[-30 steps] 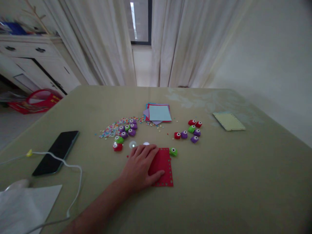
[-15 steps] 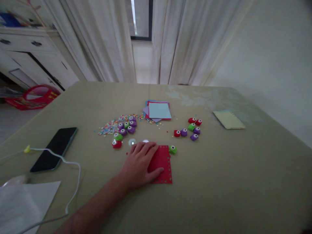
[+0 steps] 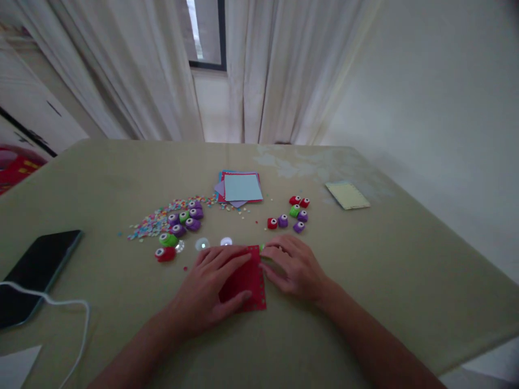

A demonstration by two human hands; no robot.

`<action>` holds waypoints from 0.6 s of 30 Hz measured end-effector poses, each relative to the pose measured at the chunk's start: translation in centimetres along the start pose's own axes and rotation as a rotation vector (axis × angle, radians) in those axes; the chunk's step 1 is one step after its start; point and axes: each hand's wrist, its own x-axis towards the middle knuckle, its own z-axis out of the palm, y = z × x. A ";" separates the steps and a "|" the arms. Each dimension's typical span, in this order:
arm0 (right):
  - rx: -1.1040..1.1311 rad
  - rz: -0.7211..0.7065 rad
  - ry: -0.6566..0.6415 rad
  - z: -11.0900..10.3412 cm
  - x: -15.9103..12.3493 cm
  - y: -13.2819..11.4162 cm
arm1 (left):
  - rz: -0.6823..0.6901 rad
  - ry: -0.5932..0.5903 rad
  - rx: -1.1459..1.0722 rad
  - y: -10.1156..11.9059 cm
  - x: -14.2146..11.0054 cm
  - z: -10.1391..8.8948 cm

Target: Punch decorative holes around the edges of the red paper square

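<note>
My left hand [image 3: 213, 283] lies flat with fingers spread on a red paper sheet [image 3: 256, 286], which has small holes punched along its edges. At the sheet's upper right edge, my right hand [image 3: 294, 267] is closed around a small green craft punch [image 3: 263, 247], mostly hidden by the fingers. Two round, clear-and-white discs [image 3: 202, 245] sit beyond my left hand. To the left is a group of purple, green and red punches [image 3: 192, 223]. Another group of punches [image 3: 299, 227] stands beyond my right hand.
Coloured paper confetti [image 3: 152, 224] is scattered behind the left punches. Stacked coloured sheets [image 3: 243, 187] lie farther back, and pale yellow sheets [image 3: 347, 195] at the right. A black phone [image 3: 36, 270] and a white cable [image 3: 83, 324] are on the left.
My right hand has come in from the right and closed around the green punch beside the red sheet. My left hand stays on the sheet. The view has turned to the right.
</note>
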 end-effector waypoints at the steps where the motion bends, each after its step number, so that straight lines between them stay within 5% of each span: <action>1: -0.050 0.004 -0.023 0.1 0.0 0.1 | 0.033 -0.019 -0.003 -0.1 0.0 0.0; 9: -0.024 0.185 -0.005 0.5 0.3 2.1 | 0.066 -0.010 0.106 -0.5 -0.5 0.9; 18: -0.079 0.082 0.113 0.2 0.0 1.6 | -0.101 0.084 -0.020 -0.3 -0.3 1.3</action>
